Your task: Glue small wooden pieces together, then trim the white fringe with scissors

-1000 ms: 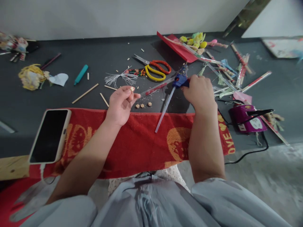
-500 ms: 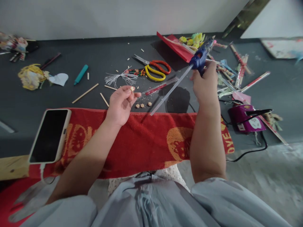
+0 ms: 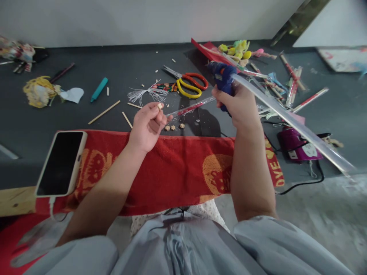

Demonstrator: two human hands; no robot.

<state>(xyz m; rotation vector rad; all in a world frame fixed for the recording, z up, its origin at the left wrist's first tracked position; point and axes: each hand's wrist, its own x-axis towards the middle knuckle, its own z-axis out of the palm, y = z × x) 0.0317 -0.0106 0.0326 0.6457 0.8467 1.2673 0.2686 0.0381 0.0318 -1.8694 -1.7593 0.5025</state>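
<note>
my left hand (image 3: 147,126) was pinched, thumb and fingertip clamped on a small pale piece (image 3: 159,107), over the table (image 3: 129,57) just above the red towel (image 3: 172,172). my right hand (image 3: 239,101) was wrapped round the blue glue gun (image 3: 225,78), its long clear stick (image 3: 295,122) slanting right, across the purple box (image 3: 298,145). scissors (image 3: 189,84) lay between and beyond both hands; three small beige pieces (image 3: 173,127) sat near the towel's far edge. bare table showed left of the teal pen (image 3: 99,89).

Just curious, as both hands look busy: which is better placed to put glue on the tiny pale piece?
Probably the right hand: it grips the blue glue gun, while the left hand pinches the tiny pale piece.
</note>
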